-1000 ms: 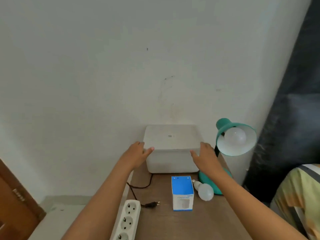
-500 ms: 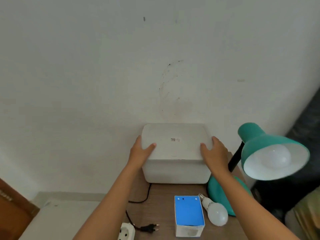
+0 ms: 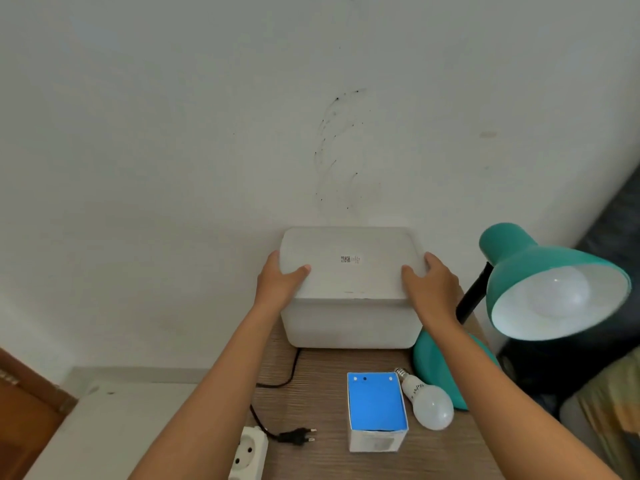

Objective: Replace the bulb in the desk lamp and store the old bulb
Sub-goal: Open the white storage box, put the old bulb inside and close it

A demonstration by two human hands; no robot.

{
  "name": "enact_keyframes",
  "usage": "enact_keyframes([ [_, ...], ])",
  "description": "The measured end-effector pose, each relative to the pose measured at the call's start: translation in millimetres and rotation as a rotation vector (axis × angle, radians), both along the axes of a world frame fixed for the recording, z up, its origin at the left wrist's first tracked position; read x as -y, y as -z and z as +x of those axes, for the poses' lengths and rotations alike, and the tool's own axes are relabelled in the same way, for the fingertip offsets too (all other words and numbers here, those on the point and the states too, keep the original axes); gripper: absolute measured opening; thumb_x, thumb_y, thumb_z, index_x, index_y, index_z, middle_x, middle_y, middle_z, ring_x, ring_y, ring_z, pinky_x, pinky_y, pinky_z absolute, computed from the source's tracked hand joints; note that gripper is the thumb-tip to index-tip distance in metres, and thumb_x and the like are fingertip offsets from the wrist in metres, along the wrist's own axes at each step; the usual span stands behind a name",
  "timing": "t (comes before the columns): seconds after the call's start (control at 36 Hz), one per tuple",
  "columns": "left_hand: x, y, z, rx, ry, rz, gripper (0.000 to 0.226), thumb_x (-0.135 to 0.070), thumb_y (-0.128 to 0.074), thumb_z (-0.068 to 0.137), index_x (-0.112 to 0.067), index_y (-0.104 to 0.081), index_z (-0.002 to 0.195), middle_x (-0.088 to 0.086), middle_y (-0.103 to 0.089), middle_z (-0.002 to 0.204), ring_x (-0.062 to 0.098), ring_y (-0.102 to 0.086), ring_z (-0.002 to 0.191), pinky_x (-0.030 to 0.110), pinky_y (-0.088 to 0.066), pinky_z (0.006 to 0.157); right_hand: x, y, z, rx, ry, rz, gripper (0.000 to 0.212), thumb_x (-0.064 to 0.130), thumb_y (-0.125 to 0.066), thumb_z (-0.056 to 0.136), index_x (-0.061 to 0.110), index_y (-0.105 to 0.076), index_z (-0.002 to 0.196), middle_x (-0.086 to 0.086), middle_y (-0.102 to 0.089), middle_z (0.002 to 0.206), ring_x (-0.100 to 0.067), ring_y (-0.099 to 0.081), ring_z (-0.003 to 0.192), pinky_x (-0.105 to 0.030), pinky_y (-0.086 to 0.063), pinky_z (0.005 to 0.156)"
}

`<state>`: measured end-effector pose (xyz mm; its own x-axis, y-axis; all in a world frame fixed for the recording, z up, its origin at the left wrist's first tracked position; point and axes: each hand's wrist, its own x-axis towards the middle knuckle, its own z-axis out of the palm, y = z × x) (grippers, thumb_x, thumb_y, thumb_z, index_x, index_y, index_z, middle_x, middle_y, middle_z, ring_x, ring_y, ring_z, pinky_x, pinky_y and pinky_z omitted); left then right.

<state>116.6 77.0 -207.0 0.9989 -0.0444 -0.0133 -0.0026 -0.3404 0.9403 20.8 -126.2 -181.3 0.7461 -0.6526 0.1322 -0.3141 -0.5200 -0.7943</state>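
Head view shows left hand [image 3: 281, 282] and right hand [image 3: 431, 287] each in a clamping grip on opposite short ends of the white box's lid [image 3: 351, 265].

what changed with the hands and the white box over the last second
Both hands moved up from the box's front corners onto its lid: the left hand and right hand now grip the lid of the white box at its two ends. The lid looks still seated. The loose bulb, blue carton and lamp stayed put.
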Motion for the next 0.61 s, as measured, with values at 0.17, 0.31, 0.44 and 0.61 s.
enact_keyframes([
  [0.17, -2.2, 5.0, -0.3, 0.004, -0.003, -0.016, 0.057, -0.027, -0.068, 0.085, -0.012, -0.044, 0.134, -0.001, -0.054, 0.120, 0.016, -0.052, 0.103, 0.028, -0.041, 0.084, 1.8, 2.4, -0.9, 0.011, -0.026, 0.024, 0.036, 0.019, -0.052, 0.091, -0.007, -0.052, 0.116, -0.023, -0.060, 0.120, -0.037, -0.051, 0.111, -0.031, -0.029, 0.075],
  [0.31, -10.0, 12.1, -8.3, 0.034, 0.037, -0.083, 0.049, -0.028, -0.067, 0.086, -0.016, -0.051, 0.130, -0.001, -0.061, 0.120, 0.018, -0.059, 0.108, 0.032, -0.050, 0.088, 6.3, 11.6, -6.9, 0.090, -0.053, 0.218, 0.054, 0.021, -0.052, 0.091, 0.007, -0.037, 0.142, -0.009, -0.040, 0.148, -0.024, -0.037, 0.136, -0.030, -0.028, 0.109],
  [0.44, -15.7, 18.9, -36.7, 0.068, 0.091, -0.238, 0.029, -0.024, -0.053, 0.095, -0.032, -0.045, 0.122, -0.026, -0.053, 0.108, -0.016, -0.054, 0.093, 0.004, -0.045, 0.071, 3.4, 26.7, -22.2, 0.194, -0.081, 0.267, 0.056, 0.023, -0.053, 0.093, 0.012, -0.033, 0.144, -0.011, -0.040, 0.145, -0.025, -0.039, 0.132, -0.027, -0.029, 0.105],
  [0.61, -24.7, 35.3, -53.8, 0.083, 0.134, -0.250, 0.074, -0.043, -0.064, 0.084, -0.019, -0.030, 0.145, -0.011, -0.050, 0.135, 0.002, -0.047, 0.126, 0.021, -0.042, 0.102, 4.6, 45.9, -41.4, 0.254, -0.267, 0.392, 0.071, 0.030, -0.058, 0.089, 0.024, -0.019, 0.147, 0.002, -0.030, 0.151, -0.012, -0.033, 0.135, -0.036, -0.026, 0.116],
])
